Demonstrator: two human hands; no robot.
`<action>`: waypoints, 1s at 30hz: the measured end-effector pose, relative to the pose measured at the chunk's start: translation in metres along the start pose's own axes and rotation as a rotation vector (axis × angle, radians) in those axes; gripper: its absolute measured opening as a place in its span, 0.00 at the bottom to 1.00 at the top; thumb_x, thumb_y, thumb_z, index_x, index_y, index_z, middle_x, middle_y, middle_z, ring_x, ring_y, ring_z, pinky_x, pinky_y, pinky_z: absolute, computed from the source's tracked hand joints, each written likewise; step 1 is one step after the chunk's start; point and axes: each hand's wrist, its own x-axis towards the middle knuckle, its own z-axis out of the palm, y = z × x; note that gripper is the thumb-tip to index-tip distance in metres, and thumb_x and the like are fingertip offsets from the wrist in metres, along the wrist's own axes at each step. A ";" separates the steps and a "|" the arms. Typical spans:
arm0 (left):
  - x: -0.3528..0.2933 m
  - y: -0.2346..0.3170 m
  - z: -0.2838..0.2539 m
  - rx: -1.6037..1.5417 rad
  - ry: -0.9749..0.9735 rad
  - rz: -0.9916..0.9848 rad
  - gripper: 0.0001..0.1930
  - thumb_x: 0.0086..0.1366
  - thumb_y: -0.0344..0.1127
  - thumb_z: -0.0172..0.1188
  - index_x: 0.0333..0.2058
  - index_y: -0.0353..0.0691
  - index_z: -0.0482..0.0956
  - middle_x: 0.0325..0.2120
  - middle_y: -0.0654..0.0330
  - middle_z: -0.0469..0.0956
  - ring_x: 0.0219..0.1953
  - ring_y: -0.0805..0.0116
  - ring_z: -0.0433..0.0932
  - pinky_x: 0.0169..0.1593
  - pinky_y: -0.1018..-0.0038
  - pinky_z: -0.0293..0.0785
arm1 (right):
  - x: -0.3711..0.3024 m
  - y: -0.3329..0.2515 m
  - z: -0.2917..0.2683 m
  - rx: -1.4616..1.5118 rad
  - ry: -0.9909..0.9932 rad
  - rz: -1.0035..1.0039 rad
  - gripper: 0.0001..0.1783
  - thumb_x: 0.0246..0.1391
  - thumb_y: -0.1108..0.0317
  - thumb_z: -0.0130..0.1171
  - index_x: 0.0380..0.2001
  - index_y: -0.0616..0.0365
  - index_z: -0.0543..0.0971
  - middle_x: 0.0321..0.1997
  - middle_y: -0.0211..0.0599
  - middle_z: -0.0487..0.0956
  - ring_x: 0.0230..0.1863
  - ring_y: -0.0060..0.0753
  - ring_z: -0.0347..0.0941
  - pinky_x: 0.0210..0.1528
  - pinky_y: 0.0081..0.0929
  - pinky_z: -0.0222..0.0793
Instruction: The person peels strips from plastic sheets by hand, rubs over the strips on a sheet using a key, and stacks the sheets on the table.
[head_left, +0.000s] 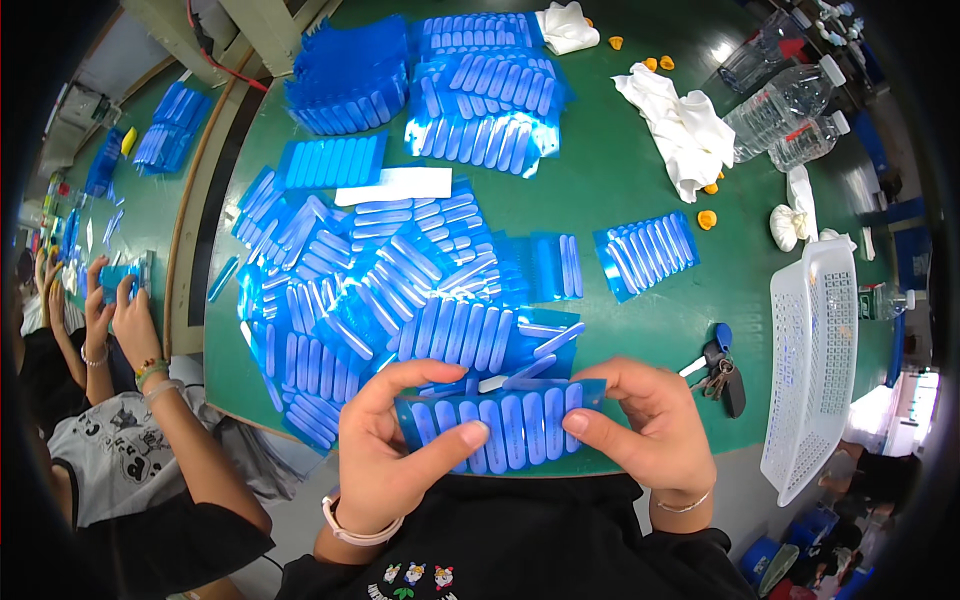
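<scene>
I hold a blue plastic sheet (pixel 500 425) with a row of rounded oblong strips between both hands, just over the near edge of the green table (pixel 620 170). My left hand (pixel 385 455) grips its left end, thumb pressed on the front. My right hand (pixel 650 420) pinches its right end, thumb on the front. Just beyond my hands lies a large loose pile of the same blue sheets (pixel 380 290).
Stacked blue sheets (pixel 480 90) sit at the far side, and a single sheet (pixel 645 250) lies to the right. Nearby are keys (pixel 720 365), a white basket (pixel 815 360), white cloths (pixel 680 125) and clear bottles (pixel 790 110). Another person's hands (pixel 120 310) work at the left.
</scene>
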 end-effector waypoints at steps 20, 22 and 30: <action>0.005 -0.038 0.031 0.152 -0.194 0.027 0.26 0.57 0.18 0.61 0.53 0.31 0.62 0.30 0.54 0.80 0.35 0.65 0.83 0.38 0.75 0.80 | -0.056 0.031 -0.051 0.229 0.514 0.091 0.10 0.55 0.77 0.60 0.42 0.66 0.76 0.40 0.31 0.80 0.40 0.17 0.74 0.42 0.17 0.70; 0.006 -0.037 0.030 0.229 -0.220 0.123 0.27 0.57 0.18 0.61 0.54 0.31 0.61 0.33 0.50 0.81 0.34 0.62 0.83 0.38 0.73 0.80 | -0.040 0.030 -0.074 0.139 0.574 0.086 0.08 0.56 0.74 0.60 0.40 0.64 0.77 0.35 0.29 0.81 0.36 0.15 0.74 0.38 0.16 0.70; -0.001 -0.047 0.006 0.654 -0.118 0.546 0.24 0.54 0.21 0.64 0.49 0.34 0.66 0.32 0.51 0.82 0.33 0.61 0.83 0.38 0.72 0.79 | 0.037 0.021 -0.113 -0.496 0.526 -0.029 0.13 0.49 0.72 0.65 0.38 0.67 0.78 0.29 0.40 0.82 0.28 0.25 0.77 0.31 0.20 0.71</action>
